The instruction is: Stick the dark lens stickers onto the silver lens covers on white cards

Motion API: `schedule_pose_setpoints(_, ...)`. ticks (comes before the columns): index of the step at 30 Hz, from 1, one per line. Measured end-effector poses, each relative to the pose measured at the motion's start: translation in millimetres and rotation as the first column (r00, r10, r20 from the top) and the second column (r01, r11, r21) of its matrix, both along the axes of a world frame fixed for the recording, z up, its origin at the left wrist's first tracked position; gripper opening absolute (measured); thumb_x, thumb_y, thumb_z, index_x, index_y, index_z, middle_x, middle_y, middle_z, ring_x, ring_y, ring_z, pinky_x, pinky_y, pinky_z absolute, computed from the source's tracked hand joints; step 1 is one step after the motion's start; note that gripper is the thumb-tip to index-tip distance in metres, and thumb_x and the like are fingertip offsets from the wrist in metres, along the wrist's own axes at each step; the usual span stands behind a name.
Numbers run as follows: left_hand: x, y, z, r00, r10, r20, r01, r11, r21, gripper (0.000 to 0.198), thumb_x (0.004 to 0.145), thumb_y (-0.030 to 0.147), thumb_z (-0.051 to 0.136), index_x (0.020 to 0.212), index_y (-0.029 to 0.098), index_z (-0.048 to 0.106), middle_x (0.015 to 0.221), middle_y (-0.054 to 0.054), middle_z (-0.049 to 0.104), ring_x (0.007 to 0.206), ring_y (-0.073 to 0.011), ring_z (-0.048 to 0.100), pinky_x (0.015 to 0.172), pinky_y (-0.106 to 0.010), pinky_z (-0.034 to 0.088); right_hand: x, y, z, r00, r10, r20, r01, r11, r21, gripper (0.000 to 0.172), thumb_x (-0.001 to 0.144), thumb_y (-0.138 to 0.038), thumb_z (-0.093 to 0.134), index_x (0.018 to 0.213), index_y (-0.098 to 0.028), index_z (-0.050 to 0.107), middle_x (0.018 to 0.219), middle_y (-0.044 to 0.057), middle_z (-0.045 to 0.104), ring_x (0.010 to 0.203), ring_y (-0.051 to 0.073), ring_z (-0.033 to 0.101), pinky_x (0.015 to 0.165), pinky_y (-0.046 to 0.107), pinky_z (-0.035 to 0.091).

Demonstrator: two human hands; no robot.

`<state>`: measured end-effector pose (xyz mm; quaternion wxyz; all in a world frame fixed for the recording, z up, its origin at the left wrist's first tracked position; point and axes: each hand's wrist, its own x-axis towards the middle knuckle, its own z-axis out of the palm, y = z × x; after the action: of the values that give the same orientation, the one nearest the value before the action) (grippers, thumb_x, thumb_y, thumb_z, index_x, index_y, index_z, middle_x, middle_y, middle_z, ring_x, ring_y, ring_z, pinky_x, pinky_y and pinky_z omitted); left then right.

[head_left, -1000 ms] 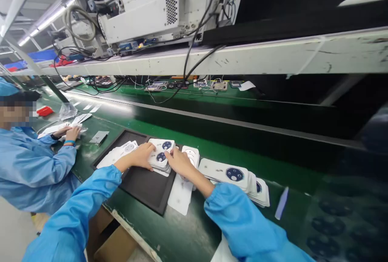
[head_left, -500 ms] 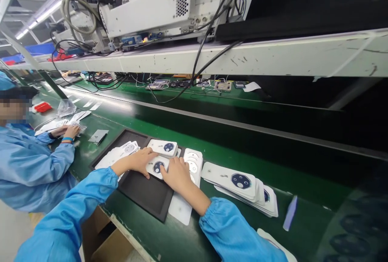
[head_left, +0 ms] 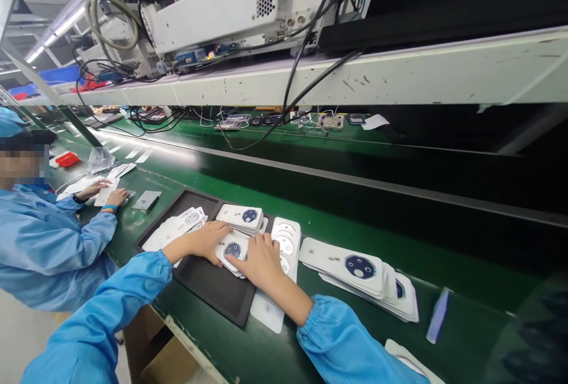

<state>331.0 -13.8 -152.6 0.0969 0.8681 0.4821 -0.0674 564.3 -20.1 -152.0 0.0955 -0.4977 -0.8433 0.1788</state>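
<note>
My left hand (head_left: 205, 241) and my right hand (head_left: 258, 255) both rest on a small stack of white cards with a dark blue round patch (head_left: 232, 249), lying on a black tray (head_left: 208, 283). Fingers of both hands are curled over the stack's edges. A second stack of the same cards (head_left: 242, 217) sits just behind it on the tray. More white cards (head_left: 174, 229) fan out at the tray's left. A white sheet of round stickers (head_left: 285, 239) lies right of my right hand.
A long fanned pile of white cards (head_left: 360, 274) lies on the green bench to the right, with a pale blue strip (head_left: 437, 316) beyond it. A co-worker in blue (head_left: 44, 236) handles white cards at the left. An overhead shelf (head_left: 355, 82) carries equipment and cables.
Both hands slid the lower stack of cards towards me, off the rear stack, and now press on it at the tray's middle. The co-worker picked up a white card.
</note>
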Motion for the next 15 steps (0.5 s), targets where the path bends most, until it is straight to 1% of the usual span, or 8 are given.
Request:
schedule_pose_setpoints(7, 0.9, -0.4, -6.1, 0.999, 0.007, -0.054, -0.006, 1.000, 0.015, 0.112, 0.061, 0.045, 0.092, 0.151, 0.016, 0.032, 0.137, -0.019, 0.043, 0.128, -0.0414, 0.047, 0.108, -0.048, 0.040, -3.8, -2.7, -2.6, 1.000, -0.005, -0.013, 0.005, 1.000, -0.031, 0.065, 0.091, -0.067, 0.060, 0.123, -0.012, 0.065, 0.127, 0.022, 0.063, 0.121, 0.038, 0.051, 0.100, 0.050, 0.036)
schedule_pose_setpoints(9, 2.7, -1.4, -6.3, 0.997, 0.017, -0.070, -0.016, 1.000, 0.020, 0.111, 0.058, 0.043, 0.092, 0.149, 0.015, 0.035, 0.135, -0.020, 0.044, 0.125, -0.0424, 0.047, 0.106, -0.049, 0.040, -4.4, -3.7, -2.5, 1.000, -0.012, -0.004, 0.012, 0.999, -0.044, 0.066, 0.089, -0.069, 0.061, 0.122, -0.012, 0.066, 0.127, 0.023, 0.062, 0.121, 0.039, 0.050, 0.100, 0.050, 0.036)
schedule_pose_setpoints(11, 5.2, -1.9, -5.7, 0.996, 0.026, -0.087, -0.024, 0.999, 0.022, 0.106, 0.054, 0.042, 0.093, 0.142, 0.013, 0.042, 0.129, -0.019, 0.046, 0.120, -0.0424, 0.049, 0.103, -0.050, 0.041, -5.7, -2.0, -1.1, 1.000, -0.015, 0.013, 0.016, 0.998, -0.063, 0.070, 0.085, -0.071, 0.064, 0.121, -0.010, 0.066, 0.126, 0.024, 0.061, 0.120, 0.040, 0.050, 0.099, 0.049, 0.037)
schedule_pose_setpoints(13, 7.8, -1.3, -4.9, 0.994, 0.029, -0.103, -0.027, 0.999, 0.019, 0.101, 0.051, 0.043, 0.094, 0.135, 0.013, 0.047, 0.126, -0.018, 0.048, 0.117, -0.0418, 0.049, 0.101, -0.050, 0.042, -8.4, 2.6, 1.6, 0.999, -0.007, 0.037, 0.010, 0.996, -0.088, 0.076, 0.080, -0.073, 0.068, 0.120, -0.008, 0.068, 0.125, 0.026, 0.060, 0.118, 0.041, 0.051, 0.097, 0.048, 0.038)
schedule_pose_setpoints(15, 10.0, -0.1, -4.1, 0.993, 0.023, -0.117, -0.022, 1.000, 0.014, 0.096, 0.052, 0.045, 0.093, 0.131, 0.013, 0.049, 0.126, -0.017, 0.049, 0.118, -0.0405, 0.049, 0.101, -0.049, 0.042, -12.3, 9.2, 5.1, 0.998, 0.012, 0.064, -0.005, 0.993, -0.115, 0.081, 0.072, -0.077, 0.073, 0.114, -0.008, 0.071, 0.121, 0.027, 0.062, 0.116, 0.043, 0.052, 0.095, 0.048, 0.039)
